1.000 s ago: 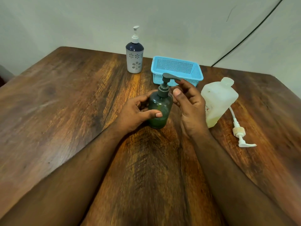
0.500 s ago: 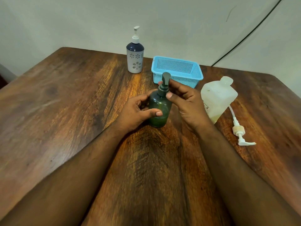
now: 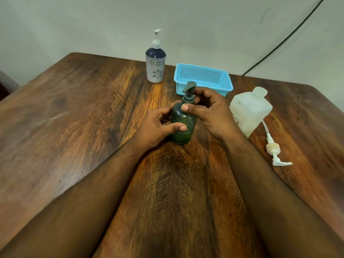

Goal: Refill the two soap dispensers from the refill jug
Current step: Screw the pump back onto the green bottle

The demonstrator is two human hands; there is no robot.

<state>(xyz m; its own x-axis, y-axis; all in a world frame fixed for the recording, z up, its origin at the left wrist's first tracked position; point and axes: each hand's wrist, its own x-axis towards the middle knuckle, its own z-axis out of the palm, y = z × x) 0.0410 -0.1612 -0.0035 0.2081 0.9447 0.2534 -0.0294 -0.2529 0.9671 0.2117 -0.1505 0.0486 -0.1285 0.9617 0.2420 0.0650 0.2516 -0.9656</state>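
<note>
A dark green soap dispenser (image 3: 183,125) stands upright at the table's middle. My left hand (image 3: 158,125) grips its body from the left. My right hand (image 3: 208,110) pinches the grey pump collar (image 3: 188,98) at its neck, thumb in front. The pump spout points left and toward me. A white and navy flowered dispenser (image 3: 156,65) stands at the back with its pump on. The translucent refill jug (image 3: 250,110) stands to the right, a little yellowish liquid at its bottom. Its white pump with tube (image 3: 273,149) lies on the table beside it.
A light blue perforated basket (image 3: 203,79) sits behind the green dispenser. The wooden table (image 3: 83,127) stretches wide to the left. A black cable (image 3: 284,38) runs down the wall at the back right.
The green dispenser's pump head has turned from pointing right to pointing left and toward me. My right hand has shifted its hold round the collar; my left hand stays on the bottle.
</note>
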